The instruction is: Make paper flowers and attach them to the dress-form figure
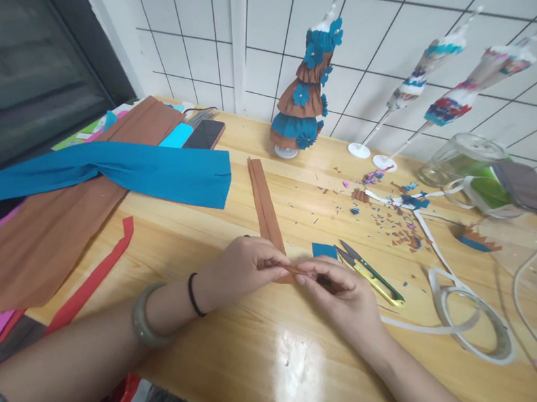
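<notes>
A long brown paper strip [267, 207] runs from the table's middle down to my hands, its near end pinched between them. My left hand [250, 264] holds that end with thumb and forefinger. Close beside it, my right hand [338, 289] pinches the same end, the fingertips of both hands nearly meeting. A small blue paper piece [324, 250] lies just behind my right hand. Thread snips with yellow and green handles [372, 274] rest to its right.
At the left are blue crepe paper [173, 172], brown sheets [46, 238] and a red strip [95, 277]. A dressed figure [301, 100] stands at the back, near two wrapped forms on stands. White tape [501, 344], scraps and a glass jar [462, 160] lie right.
</notes>
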`<state>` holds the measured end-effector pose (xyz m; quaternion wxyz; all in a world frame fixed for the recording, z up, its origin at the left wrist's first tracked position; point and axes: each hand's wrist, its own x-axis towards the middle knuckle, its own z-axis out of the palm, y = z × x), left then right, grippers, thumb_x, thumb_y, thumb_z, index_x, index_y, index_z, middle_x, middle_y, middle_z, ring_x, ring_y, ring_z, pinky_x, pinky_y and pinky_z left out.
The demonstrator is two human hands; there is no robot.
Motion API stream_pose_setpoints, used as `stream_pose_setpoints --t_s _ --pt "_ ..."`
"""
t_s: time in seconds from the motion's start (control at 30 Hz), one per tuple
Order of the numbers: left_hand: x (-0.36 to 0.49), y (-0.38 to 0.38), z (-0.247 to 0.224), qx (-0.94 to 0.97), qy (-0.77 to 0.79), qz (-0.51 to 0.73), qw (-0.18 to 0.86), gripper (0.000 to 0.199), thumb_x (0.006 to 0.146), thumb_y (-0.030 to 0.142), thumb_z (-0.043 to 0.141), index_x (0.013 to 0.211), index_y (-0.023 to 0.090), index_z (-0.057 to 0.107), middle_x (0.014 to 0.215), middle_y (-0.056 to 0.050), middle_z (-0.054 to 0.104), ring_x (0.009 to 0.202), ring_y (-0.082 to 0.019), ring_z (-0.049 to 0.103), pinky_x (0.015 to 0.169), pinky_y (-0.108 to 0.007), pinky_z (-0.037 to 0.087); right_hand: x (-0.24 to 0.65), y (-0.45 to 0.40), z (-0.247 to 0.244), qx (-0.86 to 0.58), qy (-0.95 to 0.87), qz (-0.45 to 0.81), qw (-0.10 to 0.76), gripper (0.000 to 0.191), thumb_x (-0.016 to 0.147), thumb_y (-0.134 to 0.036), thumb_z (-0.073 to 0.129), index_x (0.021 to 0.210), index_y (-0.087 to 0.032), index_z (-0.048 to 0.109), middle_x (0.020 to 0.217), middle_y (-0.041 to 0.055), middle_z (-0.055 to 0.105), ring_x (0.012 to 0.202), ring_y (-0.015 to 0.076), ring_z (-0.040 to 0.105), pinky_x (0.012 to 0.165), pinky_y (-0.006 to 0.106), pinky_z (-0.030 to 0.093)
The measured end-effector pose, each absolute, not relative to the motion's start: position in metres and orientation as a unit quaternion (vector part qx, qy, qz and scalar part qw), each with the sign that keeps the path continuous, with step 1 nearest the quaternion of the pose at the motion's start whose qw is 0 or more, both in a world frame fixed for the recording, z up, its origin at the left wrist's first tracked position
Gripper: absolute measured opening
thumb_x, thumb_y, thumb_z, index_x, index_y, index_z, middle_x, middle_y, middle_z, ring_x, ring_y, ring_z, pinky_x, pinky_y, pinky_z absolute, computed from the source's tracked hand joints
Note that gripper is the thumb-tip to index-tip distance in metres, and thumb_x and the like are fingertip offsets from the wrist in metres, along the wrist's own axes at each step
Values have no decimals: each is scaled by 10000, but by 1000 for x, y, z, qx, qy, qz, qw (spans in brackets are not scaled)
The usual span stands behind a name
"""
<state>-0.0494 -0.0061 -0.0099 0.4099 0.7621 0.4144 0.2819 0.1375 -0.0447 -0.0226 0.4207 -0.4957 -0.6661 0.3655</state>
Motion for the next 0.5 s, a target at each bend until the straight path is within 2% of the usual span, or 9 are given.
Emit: stream_pose_setpoints --t_s 0.5 --pt "-50 -5 -9 789 388 272 391 109 762 179 583 779 187 690 763 -20 691 703 -128 604 638 -226 452 139 -43 -19 -481 -700 337 406 87 808 -222 572 801 -214 659 758 41 665 689 164 608 599 289 493"
